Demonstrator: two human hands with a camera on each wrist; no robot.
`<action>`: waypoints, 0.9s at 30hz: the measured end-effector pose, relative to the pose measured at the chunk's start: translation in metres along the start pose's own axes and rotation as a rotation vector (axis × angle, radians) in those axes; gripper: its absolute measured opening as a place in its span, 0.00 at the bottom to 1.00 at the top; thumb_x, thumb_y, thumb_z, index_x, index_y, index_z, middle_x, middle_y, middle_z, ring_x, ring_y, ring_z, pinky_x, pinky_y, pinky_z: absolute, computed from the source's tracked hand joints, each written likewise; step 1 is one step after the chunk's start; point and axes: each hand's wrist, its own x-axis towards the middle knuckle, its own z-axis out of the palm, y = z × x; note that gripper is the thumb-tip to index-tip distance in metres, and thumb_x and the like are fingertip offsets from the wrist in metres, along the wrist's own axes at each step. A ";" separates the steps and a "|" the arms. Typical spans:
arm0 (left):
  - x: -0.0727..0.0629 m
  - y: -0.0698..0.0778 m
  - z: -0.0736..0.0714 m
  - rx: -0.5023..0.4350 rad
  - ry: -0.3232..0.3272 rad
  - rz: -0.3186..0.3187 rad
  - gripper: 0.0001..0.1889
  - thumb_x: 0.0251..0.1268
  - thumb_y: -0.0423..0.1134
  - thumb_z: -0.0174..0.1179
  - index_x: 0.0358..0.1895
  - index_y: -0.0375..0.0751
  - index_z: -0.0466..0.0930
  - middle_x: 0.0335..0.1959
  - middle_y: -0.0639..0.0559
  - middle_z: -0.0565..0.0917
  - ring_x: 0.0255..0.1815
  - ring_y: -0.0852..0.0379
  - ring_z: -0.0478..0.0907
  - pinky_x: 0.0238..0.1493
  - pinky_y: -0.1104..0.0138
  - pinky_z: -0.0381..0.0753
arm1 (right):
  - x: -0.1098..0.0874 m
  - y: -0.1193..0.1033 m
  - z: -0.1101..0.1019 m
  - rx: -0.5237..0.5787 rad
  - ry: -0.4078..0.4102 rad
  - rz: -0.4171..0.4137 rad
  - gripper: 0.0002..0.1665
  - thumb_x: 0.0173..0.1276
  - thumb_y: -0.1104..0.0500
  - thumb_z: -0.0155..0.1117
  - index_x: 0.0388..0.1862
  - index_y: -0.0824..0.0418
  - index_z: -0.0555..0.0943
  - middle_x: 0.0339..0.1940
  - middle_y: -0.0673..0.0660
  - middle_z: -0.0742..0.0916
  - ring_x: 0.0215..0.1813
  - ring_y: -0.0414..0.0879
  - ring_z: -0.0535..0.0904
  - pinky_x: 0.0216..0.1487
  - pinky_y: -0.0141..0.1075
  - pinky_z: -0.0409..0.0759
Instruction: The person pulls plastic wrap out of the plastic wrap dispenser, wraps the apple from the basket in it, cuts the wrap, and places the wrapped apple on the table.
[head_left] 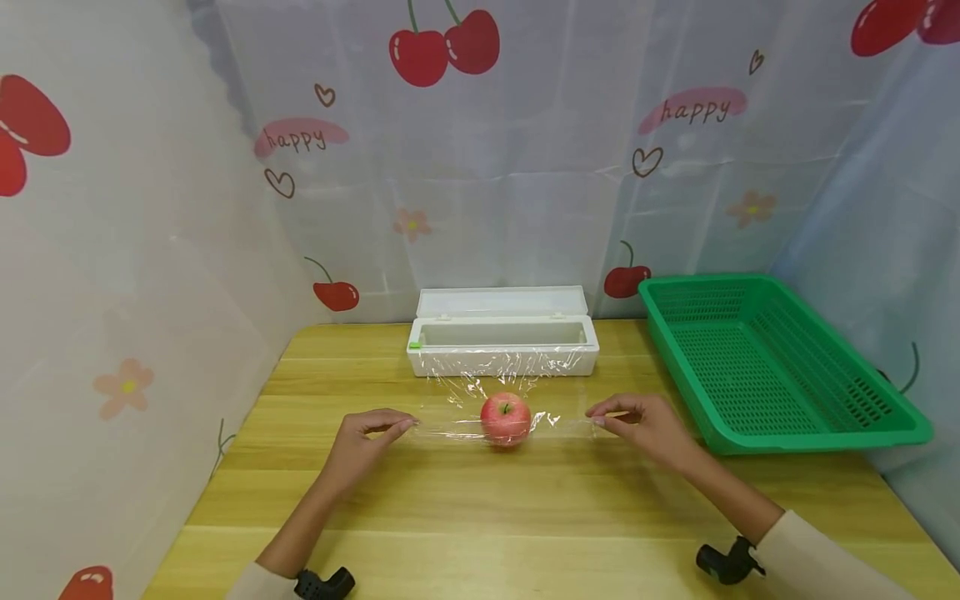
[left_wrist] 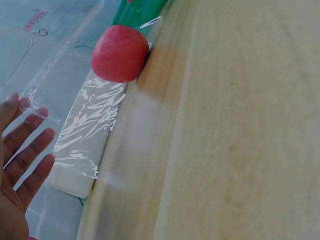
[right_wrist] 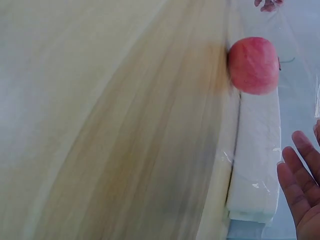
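A red apple (head_left: 506,419) sits on the wooden table, its stem facing up. Clear plastic wrap (head_left: 450,435) stretches between both hands, around or over the apple, and runs back to a long white dispenser box (head_left: 502,360) with its lid raised. At the film's left corner, my left hand (head_left: 372,440) pinches the edge between thumb and index finger; its other fingers are spread in the left wrist view. My right hand (head_left: 643,427) pinches the opposite corner, the other fingers loosely extended in the right wrist view (right_wrist: 302,185). Both hands are apart from the apple.
A green plastic basket (head_left: 780,367) stands on the right side of the table, close to the right forearm. Behind the box hangs a curtain (head_left: 525,217) printed with cherries. The wooden tabletop (head_left: 510,525) extends toward the front.
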 end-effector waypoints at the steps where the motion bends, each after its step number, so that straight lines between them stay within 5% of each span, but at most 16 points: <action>1: 0.002 -0.001 0.001 0.005 0.011 -0.006 0.07 0.71 0.37 0.64 0.44 0.48 0.91 0.43 0.55 0.90 0.48 0.59 0.86 0.47 0.68 0.85 | 0.001 0.001 0.000 0.002 0.003 0.007 0.06 0.68 0.62 0.72 0.40 0.63 0.89 0.42 0.54 0.91 0.47 0.41 0.86 0.44 0.30 0.86; 6: 0.010 -0.003 0.005 0.030 0.058 -0.052 0.07 0.72 0.37 0.63 0.45 0.43 0.91 0.41 0.52 0.91 0.46 0.59 0.86 0.46 0.67 0.83 | 0.007 0.002 0.002 0.008 0.030 0.035 0.06 0.69 0.61 0.71 0.42 0.61 0.89 0.43 0.54 0.91 0.47 0.41 0.85 0.43 0.30 0.85; 13: 0.018 -0.007 0.010 -0.073 0.089 -0.151 0.13 0.71 0.44 0.65 0.45 0.38 0.91 0.40 0.51 0.91 0.45 0.57 0.87 0.49 0.69 0.84 | 0.014 0.011 0.007 0.015 0.061 0.089 0.07 0.70 0.58 0.70 0.42 0.61 0.89 0.42 0.58 0.90 0.44 0.42 0.84 0.41 0.33 0.85; 21: 0.026 -0.014 0.016 -0.141 0.105 -0.185 0.14 0.71 0.46 0.65 0.42 0.38 0.91 0.37 0.47 0.90 0.39 0.55 0.87 0.44 0.60 0.87 | 0.021 0.021 0.011 0.141 0.076 0.093 0.07 0.70 0.62 0.70 0.41 0.66 0.87 0.40 0.61 0.91 0.45 0.63 0.87 0.44 0.36 0.86; 27: 0.029 -0.018 0.021 -0.206 0.118 -0.274 0.16 0.71 0.46 0.65 0.44 0.34 0.90 0.36 0.42 0.90 0.35 0.54 0.87 0.38 0.61 0.89 | 0.025 0.030 0.015 0.231 0.078 0.109 0.08 0.71 0.66 0.67 0.42 0.73 0.85 0.40 0.66 0.90 0.43 0.62 0.88 0.46 0.45 0.88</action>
